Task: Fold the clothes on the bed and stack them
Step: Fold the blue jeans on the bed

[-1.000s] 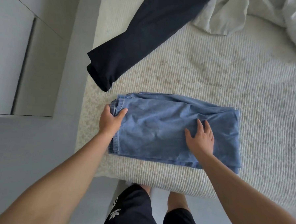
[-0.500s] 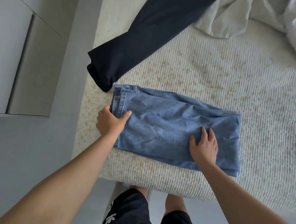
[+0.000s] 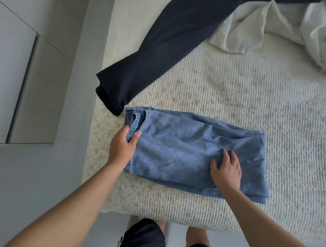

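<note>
On bed (image 3: pixel 235 93), blue jeans (image 3: pixel 185 151) folded flat, L hand (image 3: pixel 122 147) pinching waistband.

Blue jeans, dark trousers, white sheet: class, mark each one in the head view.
blue jeans (image 3: pixel 185 149), head view, middle of the folded top layer.
dark trousers (image 3: pixel 162 47), head view, midway along the leg.
white sheet (image 3: pixel 244 31), head view, crumpled fold near the bed's far edge.
</note>
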